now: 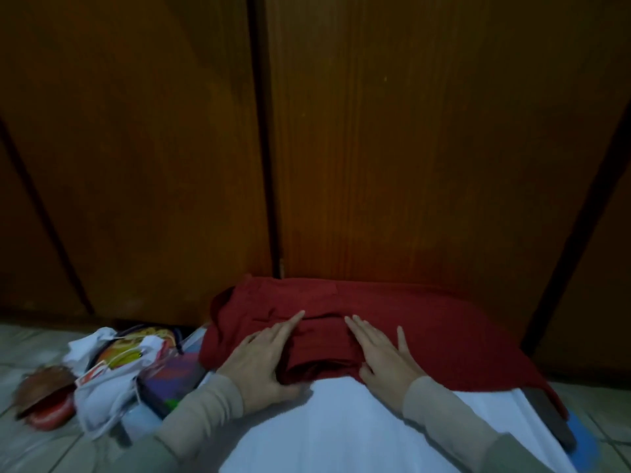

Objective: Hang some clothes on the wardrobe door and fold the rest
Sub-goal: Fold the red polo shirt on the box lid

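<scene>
A dark red garment [426,322] lies spread on a white cloth [341,428] on the floor, right in front of the brown wooden wardrobe doors [409,148]. A folded flap of the red fabric lies between my hands. My left hand [266,360] lies flat on the garment's left part, fingers straight, thumb at the lower edge of the fold. My right hand [379,356] presses flat on the fabric just right of the fold, fingers straight and pointing toward the doors. Both sleeves are beige.
A heap of white and colourful printed clothes [116,363] sits on the tiled floor at the left, with a red-brown item [44,394] beside it. A blue-edged thing [587,445] and a dark strip [549,418] show under the white cloth at the right.
</scene>
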### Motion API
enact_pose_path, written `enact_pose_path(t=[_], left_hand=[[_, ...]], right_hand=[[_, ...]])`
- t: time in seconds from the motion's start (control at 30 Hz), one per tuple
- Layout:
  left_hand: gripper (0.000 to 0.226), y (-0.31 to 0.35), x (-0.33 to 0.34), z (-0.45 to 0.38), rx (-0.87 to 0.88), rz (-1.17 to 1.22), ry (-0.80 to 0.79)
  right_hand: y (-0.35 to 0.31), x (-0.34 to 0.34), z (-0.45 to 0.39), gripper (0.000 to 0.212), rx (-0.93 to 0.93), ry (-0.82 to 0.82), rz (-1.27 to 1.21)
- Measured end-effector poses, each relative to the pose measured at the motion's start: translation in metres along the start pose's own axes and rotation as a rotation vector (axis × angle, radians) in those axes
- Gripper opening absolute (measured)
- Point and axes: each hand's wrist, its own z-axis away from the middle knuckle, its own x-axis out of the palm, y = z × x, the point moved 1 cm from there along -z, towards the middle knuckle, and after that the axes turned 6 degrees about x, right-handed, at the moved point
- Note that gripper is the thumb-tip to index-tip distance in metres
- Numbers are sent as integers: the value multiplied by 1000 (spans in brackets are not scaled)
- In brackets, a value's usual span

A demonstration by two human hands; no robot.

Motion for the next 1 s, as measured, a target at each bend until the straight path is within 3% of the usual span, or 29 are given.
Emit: enact_pose_path(t=[0.1,0.2,0.27,0.37,0.53,0.6,0.63,0.87,1.0], left_hand=[[112,-10,-2,7,29,-13,-36],[101,-20,-5,6,68,63,56],[76,-29,-9,4,45,107,202],[57,-40,-13,5,-25,130,346],[59,-65,-7,7,-116,474,332],[32,-67,-6,4,-150,515,332],[15,-69,-5,0,-171,514,326],[26,-91,-25,-31,-328,536,305],[15,-91,-28,-40,-299,350,202]], right_hand=[[-16,-5,-13,88,-198,77,-9],[-27,-6,-28,64,-346,86,21],[-30,-5,-38,48,-348,82,-14],[-26,-9,-57,36,-207,130,-242],[-22,-28,-98,10,55,212,-424],[-23,-36,-110,2,157,170,-455],[-23,-39,-115,7,212,165,-464],[-14,-28,-116,32,420,246,-752],[-7,-14,-112,50,482,143,-991]])
